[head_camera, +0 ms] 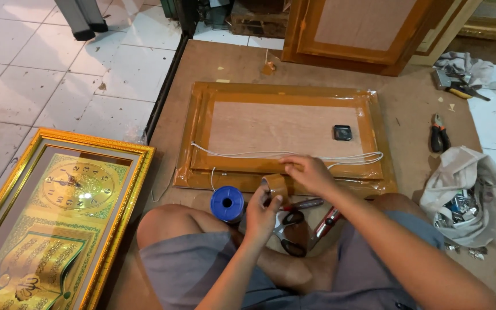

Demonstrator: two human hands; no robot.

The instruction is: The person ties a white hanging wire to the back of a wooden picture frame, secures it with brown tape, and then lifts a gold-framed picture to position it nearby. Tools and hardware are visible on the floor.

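left hand: gripping the roll of brown tape, fingers curled around it, just above the scissors.
right hand: lying flat, pressing on the lower edge of the frame back beside the white cord.
step: taping the frame's bottom edge, by the look of it.
next move: calling for a taut, straight pull of tape along that edge.
around: blue spool by the knee; gold clock frame lying on the floor.

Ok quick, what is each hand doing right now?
Left hand: closed on the brown tape roll.
Right hand: open, fingers flat on the frame's lower edge by the white cord.
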